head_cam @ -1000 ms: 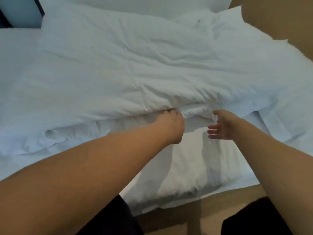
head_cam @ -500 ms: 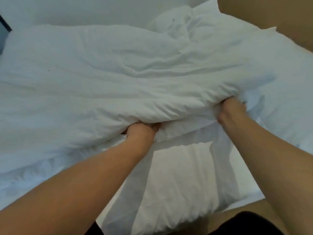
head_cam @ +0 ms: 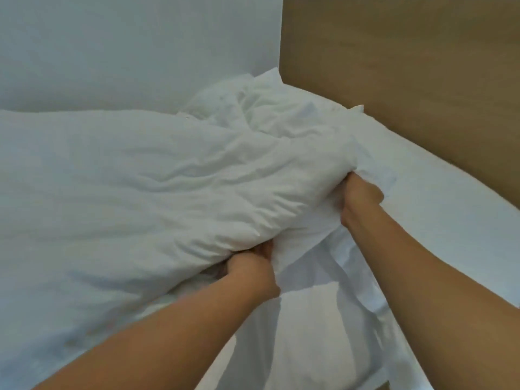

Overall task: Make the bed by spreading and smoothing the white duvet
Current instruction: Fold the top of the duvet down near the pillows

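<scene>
The white duvet (head_cam: 146, 192) lies bunched and wrinkled across the bed, its near edge lifted off the mattress. My left hand (head_cam: 250, 263) is closed on that edge from below, fingers buried in the fabric. My right hand (head_cam: 361, 195) grips the same edge farther right and higher, near the head of the bed. Under the raised edge a white sheet (head_cam: 315, 339) hangs down the bed's side.
A wooden headboard (head_cam: 408, 74) fills the upper right. A white pillow (head_cam: 439, 204) lies along it, and another crumpled pillow (head_cam: 270, 99) sits at the far corner. A pale wall (head_cam: 126, 52) runs behind the bed.
My right hand, open a second ago, has closed on the duvet edge. Both hands have lifted the edge and carried it toward the headboard; the view has tilted up and right.
</scene>
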Motion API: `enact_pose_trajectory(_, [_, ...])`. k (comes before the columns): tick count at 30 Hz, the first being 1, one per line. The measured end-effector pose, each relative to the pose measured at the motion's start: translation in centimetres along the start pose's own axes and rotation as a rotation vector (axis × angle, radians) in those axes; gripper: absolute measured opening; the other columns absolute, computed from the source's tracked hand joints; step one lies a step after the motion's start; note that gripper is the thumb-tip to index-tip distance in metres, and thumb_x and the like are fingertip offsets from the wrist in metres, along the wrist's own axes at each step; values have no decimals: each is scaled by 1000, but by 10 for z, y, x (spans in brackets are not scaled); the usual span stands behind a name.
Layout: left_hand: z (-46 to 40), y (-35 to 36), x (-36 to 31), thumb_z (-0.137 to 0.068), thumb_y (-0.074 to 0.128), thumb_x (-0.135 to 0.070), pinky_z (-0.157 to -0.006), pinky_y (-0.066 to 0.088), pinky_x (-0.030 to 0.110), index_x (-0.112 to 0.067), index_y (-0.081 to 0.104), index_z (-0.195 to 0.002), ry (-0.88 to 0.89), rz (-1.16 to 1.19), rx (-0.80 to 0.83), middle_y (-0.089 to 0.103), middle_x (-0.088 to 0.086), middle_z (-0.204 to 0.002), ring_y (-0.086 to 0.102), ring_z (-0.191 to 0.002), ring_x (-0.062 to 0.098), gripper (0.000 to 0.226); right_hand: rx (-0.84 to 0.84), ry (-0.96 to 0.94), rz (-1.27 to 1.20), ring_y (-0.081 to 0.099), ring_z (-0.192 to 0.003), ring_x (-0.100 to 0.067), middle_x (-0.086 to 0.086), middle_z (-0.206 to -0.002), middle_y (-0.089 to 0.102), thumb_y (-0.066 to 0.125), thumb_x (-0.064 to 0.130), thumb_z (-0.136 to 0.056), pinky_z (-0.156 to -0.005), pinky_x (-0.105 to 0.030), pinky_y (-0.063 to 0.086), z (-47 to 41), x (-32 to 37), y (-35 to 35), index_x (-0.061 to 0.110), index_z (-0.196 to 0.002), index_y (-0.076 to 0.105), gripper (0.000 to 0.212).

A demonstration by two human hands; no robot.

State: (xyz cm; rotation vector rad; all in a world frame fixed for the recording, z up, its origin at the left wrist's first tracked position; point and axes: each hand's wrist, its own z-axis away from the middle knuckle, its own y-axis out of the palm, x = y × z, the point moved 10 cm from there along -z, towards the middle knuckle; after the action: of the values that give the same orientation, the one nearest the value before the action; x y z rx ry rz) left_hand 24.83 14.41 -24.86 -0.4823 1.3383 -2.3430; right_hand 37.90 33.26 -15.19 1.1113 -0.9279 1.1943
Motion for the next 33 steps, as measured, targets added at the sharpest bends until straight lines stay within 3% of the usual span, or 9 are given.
enact_pose_trajectory(4, [0, -48, -39, -93, 51, -17, -111, 33, 48, -9, 18, -151, 91, -129, -324, 35, 20, -150, 37, -136, 38, 67, -106, -73, -72, 59, -91, -15, 5, -106, 60, 67, 18, -76, -83, -31, 54, -9, 26, -21, 21, -113, 57, 39])
enact_pose_trajectory(7, [21, -90, -39, -88, 52, -15, -89, 47, 34, -20, 50, -126, 244, 33, -393, 62, 6, -120, 60, -111, 28, 38, 82, -550, 79, 52, -69, -7, 8, -79, 56, 59, 5, -75, -64, -25, 47, 4, 124, -13, 22, -91, 54, 24])
enact_pose_trajectory(13, [4, -94, -54, -89, 53, -25, -115, 27, 30, -30, 28, -150, 318, 278, -129, 30, 5, -156, 32, -141, 25, 66, -46, -200, 726, 45, -126, -35, -13, -144, 36, 68, 22, -81, -103, -42, 39, -37, 66, -44, 20, -148, 20, 83])
enact_pose_trajectory(16, [-14, -88, -67, -91, 49, -37, -120, 13, 33, -19, 3, -157, 268, 285, 51, 4, 7, -163, 11, -149, 25, 82, -41, -503, 981, 35, -134, -32, -9, -150, 31, 61, 22, -85, -111, -43, 29, -33, 97, -17, 21, -146, 35, 66])
enact_pose_trajectory(19, [5, -82, -75, -94, 51, -25, -107, 37, 39, -11, 38, -145, 359, 192, 311, 40, 11, -148, 45, -128, 29, 54, -21, -721, 1061, 44, -128, -26, -4, -135, 55, 53, 22, -89, -109, -40, 28, -25, 127, 26, 18, -118, 65, 32])
enact_pose_trajectory(23, [28, -106, -20, -93, 38, -4, -94, 49, 48, -14, 56, -127, 353, 486, 653, 64, 14, -126, 66, -104, 36, 39, 383, -594, 1097, 55, -114, -26, -3, -127, 62, 44, 39, -94, -102, -43, 41, -9, 111, 113, 18, -119, 62, 36])
enact_pose_trajectory(27, [-36, -191, 117, -91, 42, -9, -73, 48, 31, -10, 62, -103, 123, 460, -28, 68, 10, -108, 62, -86, 22, 24, 598, -390, 1400, 42, -133, -31, -6, -147, 43, 56, 65, -80, -110, -47, 32, 11, 46, 181, 18, -147, 31, 86])
enact_pose_trajectory(29, [-58, -216, 184, -90, 43, -9, -75, 42, 28, -12, 61, -107, 28, 321, -299, 63, 5, -109, 55, -91, 21, 25, 586, -362, 1650, 46, -128, -30, -7, -138, 50, 67, 55, -75, -108, -44, 33, 12, 18, 196, 15, -138, 40, 80])
enact_pose_trajectory(33, [-105, -200, 273, -89, 43, -17, -83, 49, 33, -13, 64, -104, -104, 117, -242, 64, 6, -109, 59, -94, 24, 26, 865, -206, 2056, 58, -115, -30, -8, -130, 54, 73, 26, -82, -83, -33, 47, 35, -36, 223, 5, -134, 50, 61])
